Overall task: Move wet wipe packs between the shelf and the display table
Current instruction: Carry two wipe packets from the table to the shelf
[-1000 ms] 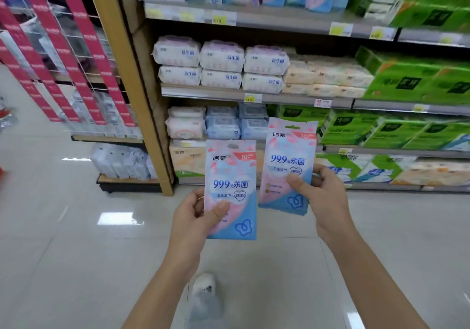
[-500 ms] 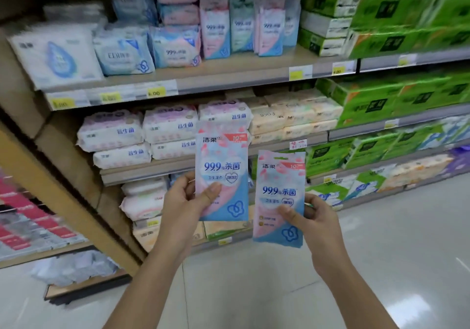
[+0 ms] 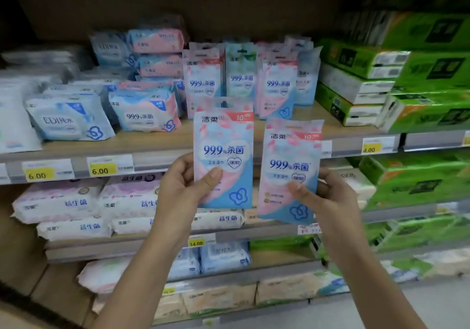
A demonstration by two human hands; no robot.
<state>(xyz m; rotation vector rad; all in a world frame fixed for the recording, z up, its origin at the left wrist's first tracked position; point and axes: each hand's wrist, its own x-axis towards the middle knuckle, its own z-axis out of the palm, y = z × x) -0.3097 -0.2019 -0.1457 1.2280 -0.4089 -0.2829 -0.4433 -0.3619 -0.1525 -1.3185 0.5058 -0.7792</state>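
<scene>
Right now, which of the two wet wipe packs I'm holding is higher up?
The pack pinched by your left hand; its top edge sits clearly above that of the other pack in your right hand.

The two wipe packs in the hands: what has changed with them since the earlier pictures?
Both came up and closer to the shelf: the left pack now stands before the upright matching packs, the right pack lower beside it; a second ago the right one was higher. Unchanged: left hand and right hand each hold their pack, thumb on its front.
</scene>
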